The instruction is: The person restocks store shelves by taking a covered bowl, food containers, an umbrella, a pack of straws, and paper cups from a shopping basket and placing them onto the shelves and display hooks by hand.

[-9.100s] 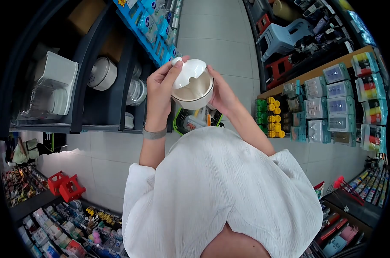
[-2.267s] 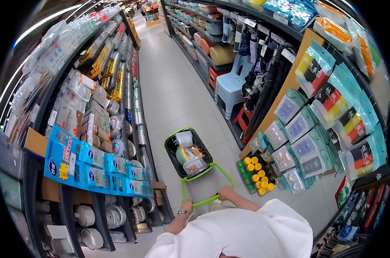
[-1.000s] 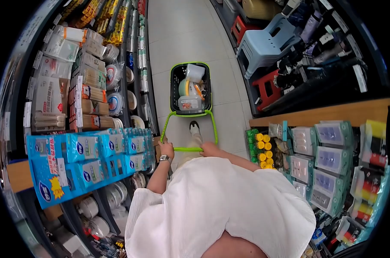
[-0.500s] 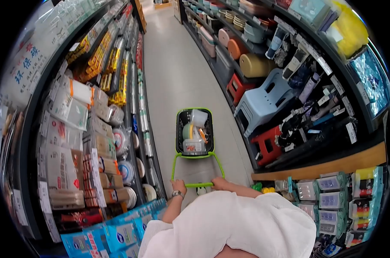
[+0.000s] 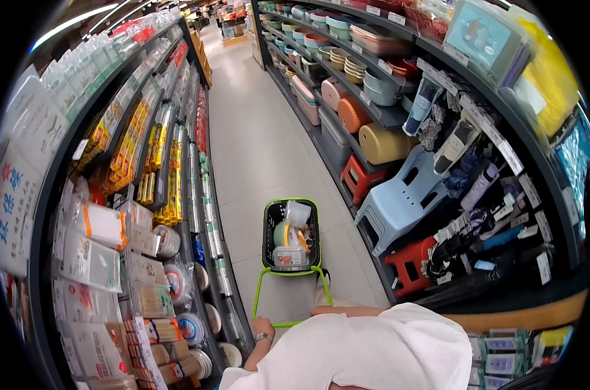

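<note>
A black shopping basket (image 5: 267,257) with a green rim stands on the aisle floor in front of me. Inside lie a clear plastic tub (image 5: 288,257), a whitish container (image 5: 297,213) and a roundish green-and-yellow item, partly covered. Its long green handle (image 5: 258,292) reaches back toward my body. My left hand (image 5: 264,326), with a watch on the wrist, is closed around the left end of the handle bar. My right hand (image 5: 320,311) is at the right end of the handle, closed on it, its fingers largely hidden by my white shirt.
Left shelves (image 5: 139,188) hold boxed wraps, skewers and disposable plates. On the right are plastic bins, a blue stool (image 5: 399,201), red stools (image 5: 411,265) and umbrellas. A wooden ledge (image 5: 522,315) juts out at lower right. The tiled aisle (image 5: 249,130) runs ahead between them.
My view has tilted up and shows more of the far aisle. The basket and hands sit lower in the picture, and a shoe now shows beside the basket.
</note>
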`<state>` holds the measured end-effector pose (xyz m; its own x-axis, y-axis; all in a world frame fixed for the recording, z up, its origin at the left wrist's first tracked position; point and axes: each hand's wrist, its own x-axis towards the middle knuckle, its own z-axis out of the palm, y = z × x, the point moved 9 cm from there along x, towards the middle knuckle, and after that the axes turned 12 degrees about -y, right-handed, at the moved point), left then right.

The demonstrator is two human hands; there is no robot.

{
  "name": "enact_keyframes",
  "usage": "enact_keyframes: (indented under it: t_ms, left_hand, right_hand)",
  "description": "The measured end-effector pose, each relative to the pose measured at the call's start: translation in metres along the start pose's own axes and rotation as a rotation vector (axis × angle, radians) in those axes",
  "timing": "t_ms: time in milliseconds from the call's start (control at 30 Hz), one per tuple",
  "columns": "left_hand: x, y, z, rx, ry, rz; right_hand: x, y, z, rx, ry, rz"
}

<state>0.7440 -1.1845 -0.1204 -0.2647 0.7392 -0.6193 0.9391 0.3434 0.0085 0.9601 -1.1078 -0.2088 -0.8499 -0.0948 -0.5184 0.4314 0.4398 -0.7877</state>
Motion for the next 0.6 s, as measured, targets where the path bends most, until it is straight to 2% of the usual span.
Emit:
enact_keyframes:
  t_ms: [100,200,367,433,500,567,600]
  left_hand:
    - [0.035,0.015,-0.04,-0.092,0.003,-0.058]
    - [0.086,0.037,-0.082,-0.03,-0.056,-0.063]
    - [0.147,0.065,-0.139,-0.081,0.044,-0.045]
    - [0.172,0.075,-0.152,-0.14,0.056,-0.038]
    - [0.195,0.1,-0.164,-0.149,0.059,0.03]
    - [0.212,0.123,-0.174,-0.124,0.037,0.048]
    - [0.219,0.133,-0.176,-0.094,0.004,0.064]
  right_hand:
    - [-0.016,0.019,-0.07,-0.007,0.047,0.079]
    - [-0.03,0.039,-0.132,-0.029,0.109,0.153]
    - [-0.067,0.045,-0.216,-0.063,0.189,0.245]
    - [-0.11,0.03,-0.264,-0.047,0.384,0.342]
    - [-0.12,0.043,-0.287,-0.084,0.443,0.359]
    - [-0.12,0.071,-0.306,-0.126,0.511,0.374]
    - [-0.113,0.102,-0.305,-0.117,0.633,0.352]
